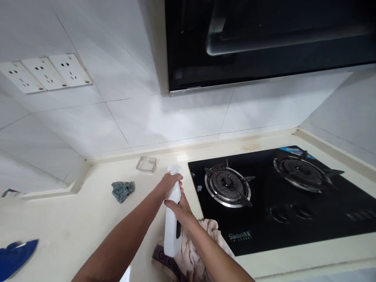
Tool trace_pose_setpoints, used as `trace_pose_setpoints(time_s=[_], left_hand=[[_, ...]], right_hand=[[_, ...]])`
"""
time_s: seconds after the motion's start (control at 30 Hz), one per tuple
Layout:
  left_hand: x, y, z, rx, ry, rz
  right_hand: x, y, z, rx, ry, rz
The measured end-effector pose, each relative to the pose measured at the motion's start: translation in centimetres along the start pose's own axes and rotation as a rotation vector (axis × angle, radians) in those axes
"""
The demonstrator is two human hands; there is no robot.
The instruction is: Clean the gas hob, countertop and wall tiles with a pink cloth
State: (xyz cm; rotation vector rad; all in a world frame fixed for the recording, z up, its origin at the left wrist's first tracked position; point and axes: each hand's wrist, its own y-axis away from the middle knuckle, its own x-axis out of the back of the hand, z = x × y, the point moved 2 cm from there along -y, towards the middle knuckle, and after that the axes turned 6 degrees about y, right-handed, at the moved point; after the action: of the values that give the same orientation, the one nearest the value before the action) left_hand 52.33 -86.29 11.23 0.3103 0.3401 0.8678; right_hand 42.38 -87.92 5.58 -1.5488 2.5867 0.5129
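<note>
A white spray bottle (172, 235) is held at a slant over the counter, its nozzle end pointing away from me. My left hand (172, 183) is closed around its neck, just below the pale spray head (174, 169). Lower down, my right hand (182, 210) wraps round the upper body of the bottle from the right. Under the bottle and my right forearm lies a crumpled beige towel (210, 229) with a dark lettered band, partly on the hob's edge. Left of my hands, a blue-grey scouring pad (123, 191) rests on the counter.
A black gas hob (255, 219) with two burners (227, 183) takes up the right side. Above it hangs a black range hood (249, 66). Near the wall sits a small clear dish (146, 164). Sockets (47, 72) line the left wall, and a blue object (17, 256) lies at lower left.
</note>
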Motion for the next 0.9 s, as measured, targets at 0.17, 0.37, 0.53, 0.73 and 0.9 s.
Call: trace_pose_setpoints(time_s=[0.17, 0.37, 0.53, 0.73, 0.9], left_hand=[[0.3, 1.2, -0.6, -0.031, 0.048, -0.089], [0.6, 0.5, -0.2, -0.066, 0.023, -0.024], [0.2, -2.4, 0.5, -0.025, -0.045, 0.044], [-0.2, -4.0, 0.5, 0.025, -0.097, 0.038], [-0.4, -3.7, 0.8, 0.019, -0.123, 0.029]], right_hand=[[0.2, 0.5, 0.1, 0.074, 0.02, -0.004], [0.1, -0.7, 0.0, 0.064, 0.011, -0.025], [0.3, -2.5, -0.1, 0.01, 0.005, 0.03], [0.7, -3.4, 0.2, 0.018, 0.009, 0.069], [0.9, -3.0, -0.8, 0.048, 0.049, 0.068]])
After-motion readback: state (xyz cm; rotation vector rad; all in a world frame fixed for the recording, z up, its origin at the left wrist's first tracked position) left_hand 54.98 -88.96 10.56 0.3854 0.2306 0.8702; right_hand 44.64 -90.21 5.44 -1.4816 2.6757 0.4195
